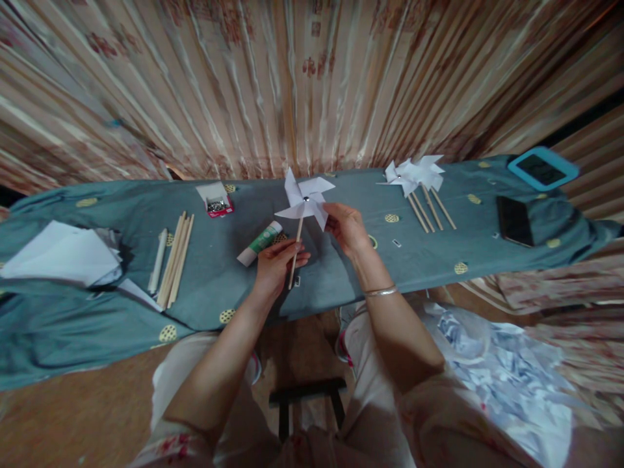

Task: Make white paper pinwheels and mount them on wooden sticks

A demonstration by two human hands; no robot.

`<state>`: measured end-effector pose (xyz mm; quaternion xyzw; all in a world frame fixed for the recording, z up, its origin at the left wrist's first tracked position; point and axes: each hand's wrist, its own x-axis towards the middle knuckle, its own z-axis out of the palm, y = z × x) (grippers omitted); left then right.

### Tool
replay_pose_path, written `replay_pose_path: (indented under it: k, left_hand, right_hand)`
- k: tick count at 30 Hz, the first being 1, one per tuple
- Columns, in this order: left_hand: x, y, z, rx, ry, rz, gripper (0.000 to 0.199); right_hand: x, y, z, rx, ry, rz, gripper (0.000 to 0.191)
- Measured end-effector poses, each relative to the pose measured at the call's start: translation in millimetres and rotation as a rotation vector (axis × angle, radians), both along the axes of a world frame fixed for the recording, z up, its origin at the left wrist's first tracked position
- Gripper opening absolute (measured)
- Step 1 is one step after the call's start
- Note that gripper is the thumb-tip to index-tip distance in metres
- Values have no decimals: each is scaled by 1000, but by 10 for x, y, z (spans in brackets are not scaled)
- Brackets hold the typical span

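Observation:
A white paper pinwheel [305, 198] on a thin wooden stick stands upright over the middle of the table, a silvery pin at its centre. Its stick is pinched between the thumb and fingers of my left hand [279, 261]. My right hand [347, 227] has its fingertips closed at the pinwheel's lower right blade; the exact contact is partly hidden. Just left of the stick lies a green and white glue stick [260, 243]. Farther back is an open little box of metal pins [217, 203].
Finished pinwheels [414, 177] lie at the back right, near a dark phone [515, 221] and a blue-framed tablet [543, 168]. Wooden sticks [176, 260], a white rod [157, 261] and paper sheets [63, 253] are at left. A bag of paper scraps [511, 377] sits below right.

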<state>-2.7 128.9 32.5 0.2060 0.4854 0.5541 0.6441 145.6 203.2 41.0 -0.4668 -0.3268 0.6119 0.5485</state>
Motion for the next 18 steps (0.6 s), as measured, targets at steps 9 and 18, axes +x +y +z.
replay_pose_path:
  k: [9, 18]
  left_hand:
    - [-7, 12, 12, -8, 37, 7, 26]
    - [-13, 11, -2, 9, 26, 20, 26]
  right_hand:
    - [-55, -42, 24, -51, 6, 26, 25]
    - [-111, -89, 67, -72, 13, 68, 24]
